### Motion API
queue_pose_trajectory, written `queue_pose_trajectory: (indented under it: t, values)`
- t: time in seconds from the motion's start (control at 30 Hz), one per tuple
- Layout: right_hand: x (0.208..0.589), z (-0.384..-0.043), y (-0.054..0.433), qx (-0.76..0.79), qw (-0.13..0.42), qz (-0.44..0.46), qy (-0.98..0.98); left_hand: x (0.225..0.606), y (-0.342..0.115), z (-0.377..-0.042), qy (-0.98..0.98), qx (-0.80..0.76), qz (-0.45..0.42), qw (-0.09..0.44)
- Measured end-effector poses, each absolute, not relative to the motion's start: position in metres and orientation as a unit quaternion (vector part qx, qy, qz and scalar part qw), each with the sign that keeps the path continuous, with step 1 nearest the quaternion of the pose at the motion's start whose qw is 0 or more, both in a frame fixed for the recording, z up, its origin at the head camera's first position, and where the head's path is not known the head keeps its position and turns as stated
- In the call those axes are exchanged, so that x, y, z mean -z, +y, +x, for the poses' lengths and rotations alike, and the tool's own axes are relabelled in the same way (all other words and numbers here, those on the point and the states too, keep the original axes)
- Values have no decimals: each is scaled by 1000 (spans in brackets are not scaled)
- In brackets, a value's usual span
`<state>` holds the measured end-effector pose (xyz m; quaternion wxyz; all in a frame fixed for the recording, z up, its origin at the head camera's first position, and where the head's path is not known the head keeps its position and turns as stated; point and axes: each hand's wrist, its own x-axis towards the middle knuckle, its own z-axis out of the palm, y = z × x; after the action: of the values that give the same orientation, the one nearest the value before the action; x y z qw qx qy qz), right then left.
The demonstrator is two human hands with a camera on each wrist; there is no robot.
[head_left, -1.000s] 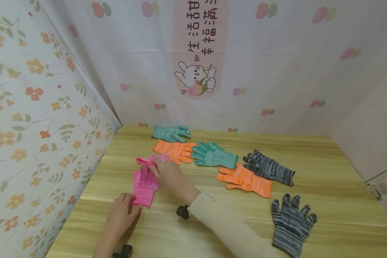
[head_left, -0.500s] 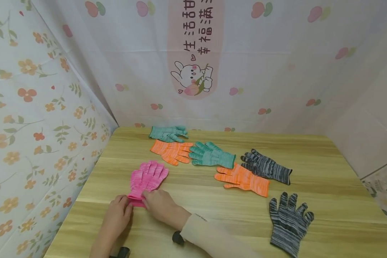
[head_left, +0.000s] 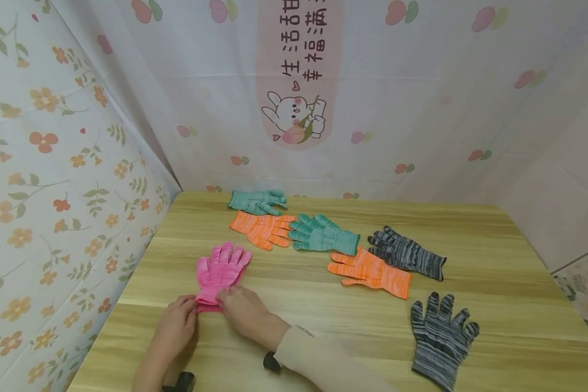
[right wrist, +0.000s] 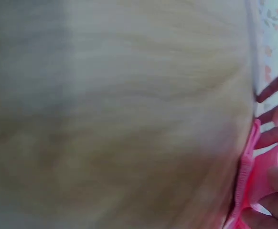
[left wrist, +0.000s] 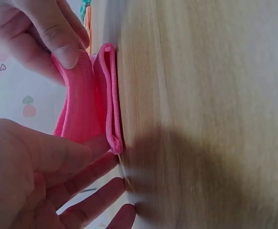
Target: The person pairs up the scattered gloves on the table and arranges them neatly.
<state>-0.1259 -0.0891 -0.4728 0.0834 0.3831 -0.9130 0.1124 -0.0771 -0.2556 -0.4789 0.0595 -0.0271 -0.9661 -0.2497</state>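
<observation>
Two pink knitted gloves lie one over the other at the left of the table. The upper glove point(head_left: 220, 269) covers most of the lower glove point(head_left: 208, 308), whose cuff shows beneath at the near end. My left hand point(head_left: 177, 322) pinches the left edge of the upper cuff between thumb and index finger. In the left wrist view its other fingers reach the tabletop. With thumb and fingers my right hand point(head_left: 247, 317) grips the right side of the same cuff. The left wrist view shows the upper cuff point(left wrist: 81, 100) lifted a little off the lower cuff point(left wrist: 111, 105).
Behind lie green gloves point(head_left: 257, 201) point(head_left: 325, 237) and orange gloves point(head_left: 262, 230) point(head_left: 369, 273), partly overlapping. A grey-black glove point(head_left: 406, 253) touches the right orange one; its match point(head_left: 443, 337) lies nearer, at right. Printed cloths point(head_left: 225, 109) hang behind and left of the wooden table point(head_left: 294, 348).
The right hand has brought the upper pink glove's cuff toward me, so it now lies over the other glove, fingers pointing away. Most recently the upper glove has shifted slightly left.
</observation>
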Motion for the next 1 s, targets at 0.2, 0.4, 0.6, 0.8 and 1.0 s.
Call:
queue_pose_trajectory:
  t: [0.2,0.4,0.6,0.8,1.0]
  values:
    - [474,-123,-92,-98,114,361,-921,477,-255,-76,-965,257,-16,44]
    - [473,-118,-94,-99,114,345,-927,477,-254,-76,-964,258,-22,55]
    - [475,-117,-95,-79,105,343,-930,477,-252,-77,-963,261,-21,57]
    - [477,-119,-91,-74,59,362,-927,475,-251,-78,-965,257,-11,44]
    - [477,-125,-83,-137,33,394,-908,472,-251,-80,-959,281,8,26]
